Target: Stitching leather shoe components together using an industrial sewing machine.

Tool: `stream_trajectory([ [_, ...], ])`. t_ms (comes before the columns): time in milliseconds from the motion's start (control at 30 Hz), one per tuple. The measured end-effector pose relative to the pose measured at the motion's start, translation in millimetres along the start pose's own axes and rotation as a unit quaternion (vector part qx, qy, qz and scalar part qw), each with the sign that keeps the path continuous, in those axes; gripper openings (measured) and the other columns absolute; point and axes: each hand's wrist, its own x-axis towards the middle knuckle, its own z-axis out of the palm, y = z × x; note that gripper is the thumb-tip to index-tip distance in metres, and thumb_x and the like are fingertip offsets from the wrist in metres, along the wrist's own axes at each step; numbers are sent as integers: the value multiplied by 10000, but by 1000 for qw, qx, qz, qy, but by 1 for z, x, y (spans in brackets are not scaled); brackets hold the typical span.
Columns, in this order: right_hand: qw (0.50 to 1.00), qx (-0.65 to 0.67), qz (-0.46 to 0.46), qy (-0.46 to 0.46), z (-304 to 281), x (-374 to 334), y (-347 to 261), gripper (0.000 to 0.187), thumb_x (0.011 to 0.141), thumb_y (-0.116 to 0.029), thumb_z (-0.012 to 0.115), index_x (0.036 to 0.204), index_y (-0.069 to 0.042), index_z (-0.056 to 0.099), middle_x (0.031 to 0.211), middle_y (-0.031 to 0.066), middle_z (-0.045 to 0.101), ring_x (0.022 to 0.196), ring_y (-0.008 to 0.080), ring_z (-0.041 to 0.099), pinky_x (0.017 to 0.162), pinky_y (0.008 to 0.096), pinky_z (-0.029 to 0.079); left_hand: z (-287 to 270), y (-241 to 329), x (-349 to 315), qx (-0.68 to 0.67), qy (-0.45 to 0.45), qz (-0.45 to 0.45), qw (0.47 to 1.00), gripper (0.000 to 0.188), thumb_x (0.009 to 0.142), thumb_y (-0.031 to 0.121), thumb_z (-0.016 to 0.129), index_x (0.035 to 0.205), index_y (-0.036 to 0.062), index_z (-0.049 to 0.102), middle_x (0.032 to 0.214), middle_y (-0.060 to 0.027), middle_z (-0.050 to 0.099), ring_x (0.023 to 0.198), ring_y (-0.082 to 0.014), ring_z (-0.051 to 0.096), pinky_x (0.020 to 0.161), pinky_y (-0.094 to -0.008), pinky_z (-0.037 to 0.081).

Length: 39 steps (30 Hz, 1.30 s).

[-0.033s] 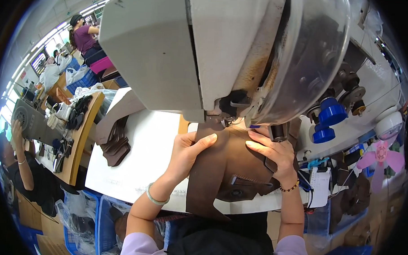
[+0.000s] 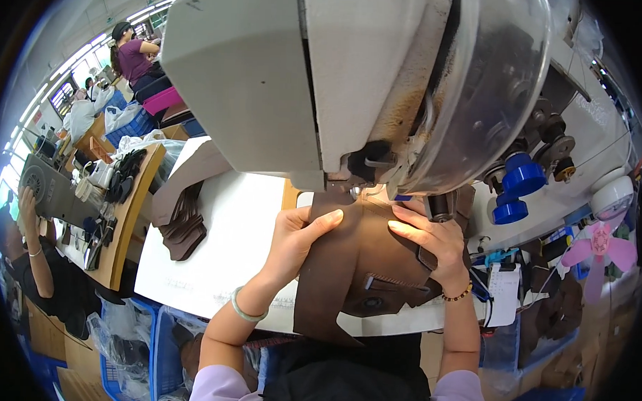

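Observation:
Brown leather pieces [image 2: 380,253] lie under the head of a grey sewing machine [image 2: 244,77], with a seam line running between two panels. My left hand [image 2: 300,235] grips the left panel's edge, thumb pressed on top and the other fingers mostly hidden. Across the seam, my right hand [image 2: 432,243] holds the right panel, its fingertips on the leather close to the needle area. The needle itself is hard to make out below the lit machine head. A long brown strip hangs past the table's front edge. Near it, the right panel carries a small slotted opening and a dark round mark.
A stack of cut brown leather pieces [image 2: 183,227] rests on the white table [image 2: 223,257] at left. Blue thread-tension knobs [image 2: 523,176] jut out at right, near a pink fan [image 2: 599,244]. Blue crates [image 2: 161,357] stand below. Co-workers sit at left and far left.

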Motion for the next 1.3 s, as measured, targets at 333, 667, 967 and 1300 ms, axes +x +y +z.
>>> stream_trajectory([
  [333,972,-154,-36,-175,-28,6,-10,635,632,-41,654,1261,-113,609,1255,39,594,1240,251,515,1093,397,396,-35,-5,13,523,133,519,663,210,884,12,588,1093,8,607,1029,-126,645,867,-194,641,715,-304,524],
  [667,973,-44,-27,-226,-35,18,-4,547,743,-196,657,1278,-102,594,1273,54,597,1227,264,532,1038,394,429,-32,15,14,582,-141,527,604,445,812,123,586,1246,31,613,1248,-122,616,1142,-266,611,952,-348,523],
  [967,976,-7,20,-218,-33,16,-6,552,754,-228,673,1290,-122,593,1337,44,573,1329,222,460,1020,373,431,-28,14,18,518,-132,542,648,420,751,176,678,1142,22,671,1142,-106,678,1045,-284,665,889,-362,550],
  [1300,978,-7,52,-200,-29,15,-7,510,736,-258,708,1226,-126,652,1225,45,640,1224,275,533,1003,375,439,-24,33,8,610,-184,516,572,416,765,137,599,1164,25,641,1219,-84,636,1179,-263,590,994,-392,511],
])
